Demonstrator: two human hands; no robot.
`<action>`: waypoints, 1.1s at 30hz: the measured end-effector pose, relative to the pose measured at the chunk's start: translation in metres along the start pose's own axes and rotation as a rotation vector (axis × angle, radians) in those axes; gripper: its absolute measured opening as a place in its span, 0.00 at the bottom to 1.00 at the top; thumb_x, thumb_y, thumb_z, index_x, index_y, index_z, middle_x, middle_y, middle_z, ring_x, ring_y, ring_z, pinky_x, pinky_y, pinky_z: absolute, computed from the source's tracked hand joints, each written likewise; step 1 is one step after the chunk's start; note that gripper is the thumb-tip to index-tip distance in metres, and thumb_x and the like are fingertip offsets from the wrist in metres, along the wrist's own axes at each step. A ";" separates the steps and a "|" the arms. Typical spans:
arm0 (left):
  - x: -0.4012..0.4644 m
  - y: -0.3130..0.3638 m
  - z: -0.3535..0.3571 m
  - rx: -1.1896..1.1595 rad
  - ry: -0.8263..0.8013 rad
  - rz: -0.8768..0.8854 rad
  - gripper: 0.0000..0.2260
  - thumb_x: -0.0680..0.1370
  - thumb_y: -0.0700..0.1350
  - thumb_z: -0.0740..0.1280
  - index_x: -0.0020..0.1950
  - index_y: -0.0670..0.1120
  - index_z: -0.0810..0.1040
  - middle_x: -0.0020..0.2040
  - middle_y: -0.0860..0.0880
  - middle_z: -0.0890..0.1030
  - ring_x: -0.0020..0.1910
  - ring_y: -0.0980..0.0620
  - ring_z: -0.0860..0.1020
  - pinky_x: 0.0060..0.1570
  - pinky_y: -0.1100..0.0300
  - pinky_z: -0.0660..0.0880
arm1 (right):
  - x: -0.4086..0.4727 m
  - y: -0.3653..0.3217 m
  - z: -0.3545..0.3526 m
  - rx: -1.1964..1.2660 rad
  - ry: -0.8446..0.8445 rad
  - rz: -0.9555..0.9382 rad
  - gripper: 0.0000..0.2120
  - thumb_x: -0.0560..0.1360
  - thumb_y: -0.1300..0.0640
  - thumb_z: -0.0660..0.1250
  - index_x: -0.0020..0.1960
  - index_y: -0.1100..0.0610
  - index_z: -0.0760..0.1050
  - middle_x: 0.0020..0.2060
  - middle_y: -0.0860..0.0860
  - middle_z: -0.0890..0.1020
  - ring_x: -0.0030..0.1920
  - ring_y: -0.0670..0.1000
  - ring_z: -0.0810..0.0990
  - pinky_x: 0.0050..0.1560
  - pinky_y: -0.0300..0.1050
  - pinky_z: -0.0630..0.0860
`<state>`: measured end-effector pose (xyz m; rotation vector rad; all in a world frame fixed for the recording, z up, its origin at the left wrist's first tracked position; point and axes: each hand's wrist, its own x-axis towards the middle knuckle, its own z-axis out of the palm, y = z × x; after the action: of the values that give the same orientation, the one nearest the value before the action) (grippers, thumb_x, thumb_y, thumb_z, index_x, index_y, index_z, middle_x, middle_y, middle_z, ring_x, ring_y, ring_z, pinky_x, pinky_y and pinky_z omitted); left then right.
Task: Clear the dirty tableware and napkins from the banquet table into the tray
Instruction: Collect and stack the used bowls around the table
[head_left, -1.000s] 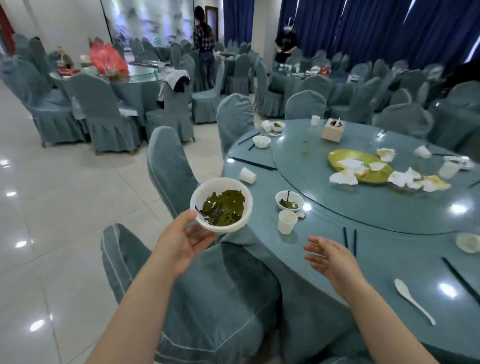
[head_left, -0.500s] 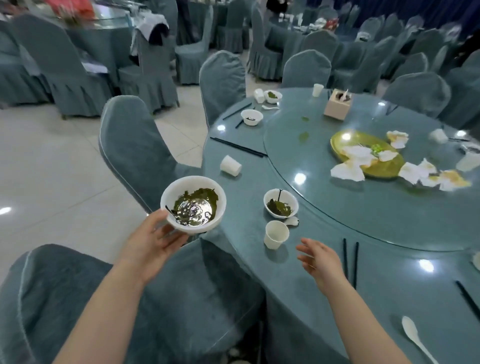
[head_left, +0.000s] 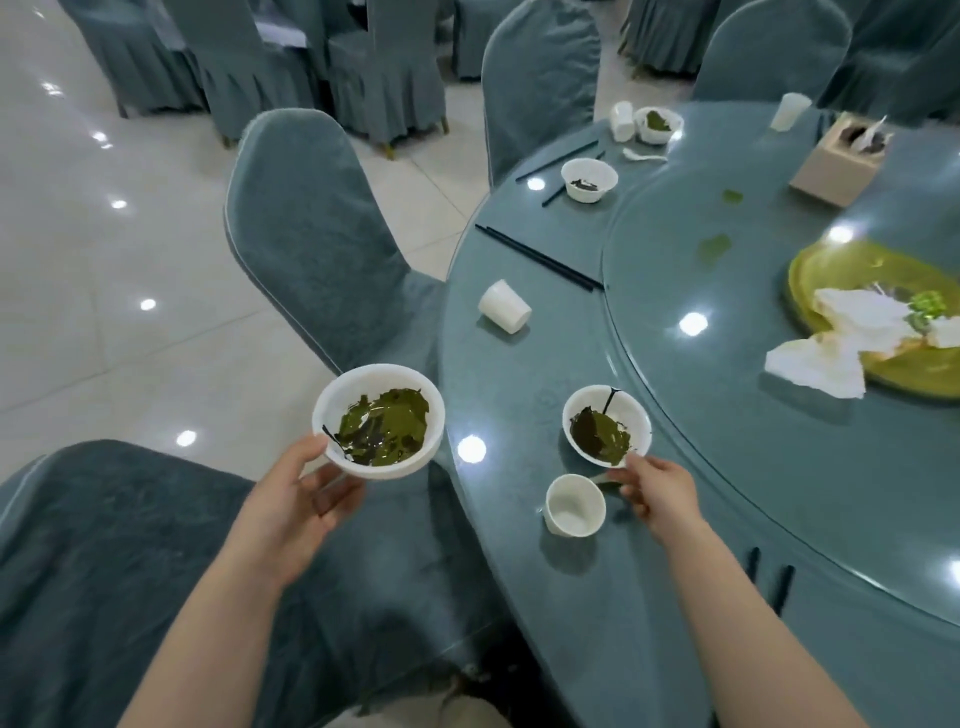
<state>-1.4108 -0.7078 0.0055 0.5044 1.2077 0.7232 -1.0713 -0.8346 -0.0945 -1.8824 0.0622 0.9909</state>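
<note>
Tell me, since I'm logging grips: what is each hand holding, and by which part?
The left hand holds a dirty bowl by its near rim and underside. The right hand touches the near rim of the bowl on the table; whether it grips is unclear.

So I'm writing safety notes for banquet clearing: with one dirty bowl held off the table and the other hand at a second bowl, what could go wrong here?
1. The held bowl, with wet greens in it, rests on the left hand beyond the table edge; a tilt could spill onto the chair cover.
2. The right hand has only a fingertip grip on the second bowl; it might slip.
3. The upright cup sits beside that hand and could get knocked.
</note>
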 end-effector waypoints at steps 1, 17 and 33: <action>0.000 0.000 0.000 -0.007 0.003 -0.001 0.08 0.77 0.46 0.65 0.54 0.47 0.77 0.53 0.40 0.80 0.54 0.43 0.78 0.46 0.52 0.76 | 0.002 -0.002 0.002 -0.008 0.001 -0.011 0.07 0.77 0.59 0.64 0.52 0.62 0.76 0.40 0.59 0.85 0.23 0.47 0.71 0.18 0.34 0.60; -0.057 0.011 -0.051 -0.077 0.016 0.134 0.04 0.79 0.43 0.64 0.50 0.47 0.78 0.48 0.44 0.82 0.47 0.46 0.80 0.33 0.57 0.81 | -0.125 -0.038 0.063 -0.039 -0.243 -0.324 0.05 0.75 0.60 0.67 0.51 0.56 0.76 0.29 0.53 0.82 0.24 0.45 0.69 0.26 0.37 0.69; -0.172 0.049 -0.293 0.025 -0.025 0.356 0.12 0.76 0.42 0.69 0.60 0.49 0.77 0.52 0.44 0.84 0.48 0.46 0.84 0.44 0.55 0.81 | -0.389 0.063 0.254 -0.083 -0.748 -0.507 0.07 0.75 0.63 0.67 0.49 0.54 0.81 0.34 0.51 0.83 0.26 0.42 0.73 0.27 0.34 0.70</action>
<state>-1.7328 -0.8080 0.0665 0.7579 1.1163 1.0009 -1.5120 -0.8107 0.0641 -1.3790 -0.8606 1.2678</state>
